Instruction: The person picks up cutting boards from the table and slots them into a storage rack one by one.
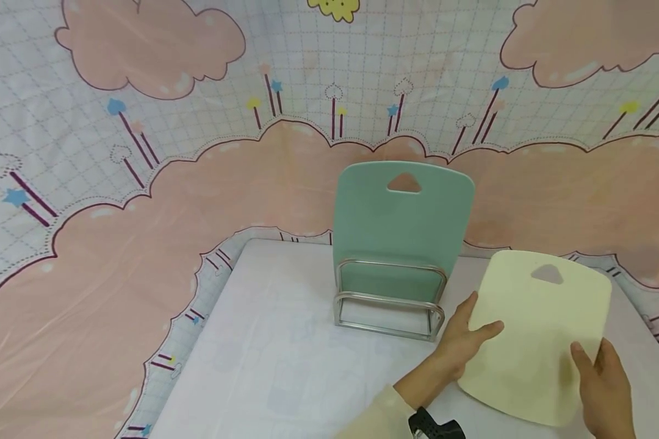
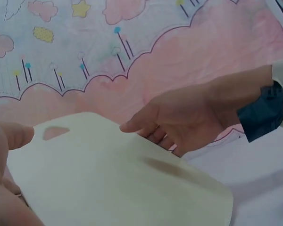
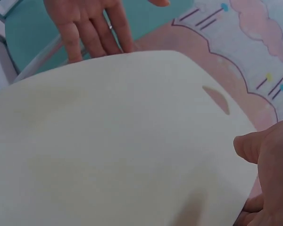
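Observation:
A cream cutting board (image 1: 535, 323) with a cut-out handle hole near its top is held between both hands over the right side of the table. My left hand (image 1: 464, 341) grips its left edge, thumb toward the front face and fingers at the side. On the opposite edge, my right hand (image 1: 606, 387) holds the lower part with its thumb in front; its other fingers are partly hidden behind the board. To the left, a green cutting board (image 1: 401, 219) stands upright in a metal wire rack (image 1: 387, 299), in the rear slot. The rack's front slot holds nothing.
The table (image 1: 269, 323) has a white cover. Behind it and along its left side hangs a patterned cloth (image 1: 198, 201) with pink clouds. The rack stands close beside my left hand, near the table's back edge.

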A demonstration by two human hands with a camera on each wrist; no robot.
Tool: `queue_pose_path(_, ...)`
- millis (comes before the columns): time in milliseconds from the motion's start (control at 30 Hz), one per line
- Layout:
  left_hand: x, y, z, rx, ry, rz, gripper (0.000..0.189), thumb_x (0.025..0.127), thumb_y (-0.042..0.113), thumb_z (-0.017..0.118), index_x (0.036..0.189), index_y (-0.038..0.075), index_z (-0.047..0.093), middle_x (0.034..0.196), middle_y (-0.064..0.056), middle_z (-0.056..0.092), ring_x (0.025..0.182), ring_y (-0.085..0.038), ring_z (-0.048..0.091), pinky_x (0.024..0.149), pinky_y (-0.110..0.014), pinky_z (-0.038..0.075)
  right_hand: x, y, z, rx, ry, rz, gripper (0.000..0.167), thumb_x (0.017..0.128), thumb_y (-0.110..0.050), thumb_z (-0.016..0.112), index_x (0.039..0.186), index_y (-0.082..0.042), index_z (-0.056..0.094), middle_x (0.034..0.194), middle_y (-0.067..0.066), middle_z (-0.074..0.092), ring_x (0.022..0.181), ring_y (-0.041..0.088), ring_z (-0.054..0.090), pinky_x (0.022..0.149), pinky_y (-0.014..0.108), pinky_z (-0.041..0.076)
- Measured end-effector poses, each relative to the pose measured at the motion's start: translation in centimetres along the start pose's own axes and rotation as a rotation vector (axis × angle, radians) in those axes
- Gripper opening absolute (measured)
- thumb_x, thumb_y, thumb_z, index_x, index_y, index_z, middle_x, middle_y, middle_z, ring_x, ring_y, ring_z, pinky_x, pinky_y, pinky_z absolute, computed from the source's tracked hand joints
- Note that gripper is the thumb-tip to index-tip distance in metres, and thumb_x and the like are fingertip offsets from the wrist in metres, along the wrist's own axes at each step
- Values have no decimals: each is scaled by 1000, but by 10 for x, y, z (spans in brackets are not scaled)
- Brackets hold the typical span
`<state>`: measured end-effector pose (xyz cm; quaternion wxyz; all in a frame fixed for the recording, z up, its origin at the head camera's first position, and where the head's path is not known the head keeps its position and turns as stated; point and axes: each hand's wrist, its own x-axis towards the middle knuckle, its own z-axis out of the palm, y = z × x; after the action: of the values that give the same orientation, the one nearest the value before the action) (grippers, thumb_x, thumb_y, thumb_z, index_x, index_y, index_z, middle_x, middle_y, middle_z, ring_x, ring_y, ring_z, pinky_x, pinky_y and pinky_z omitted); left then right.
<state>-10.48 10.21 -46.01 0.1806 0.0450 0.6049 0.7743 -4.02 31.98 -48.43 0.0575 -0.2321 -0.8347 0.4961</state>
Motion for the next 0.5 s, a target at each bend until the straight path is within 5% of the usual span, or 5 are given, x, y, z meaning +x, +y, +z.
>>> queue_pose_path(100,0,7,-7,103,-69,44,69,90,18,68,150,21,32,150,8,30,140,-16,22,109,-41,26,-3,-6,1,40,45,-58,67,102,-37,38,155,-12,4,156,18,11,138,6,16,92,-2,19)
queue_pose_path(167,1,11,-12,132,-121,87,70,91,19,66,151,22,29,152,10,26,140,-12,20,110,-37,25,-6,-12,3,97,77,-86,64,103,-31,39,155,-16,6,157,11,13,138,3,16,98,2,18)
queue_pose_path(333,7,24,-23,163,-275,223,71,94,14,62,153,20,22,155,11,19,141,-5,13,111,-25,18,-10,-32,12,535,179,-179,52,101,-5,43,150,-15,30,150,2,33,136,5,27,105,11,21)
queue_pose_path(500,9,34,-30,321,-334,329,75,95,18,62,154,21,15,157,10,13,141,-5,10,111,-24,17,-10,-41,23,935,189,-470,49,93,20,37,139,4,41,128,13,47,124,21,41,100,20,33)
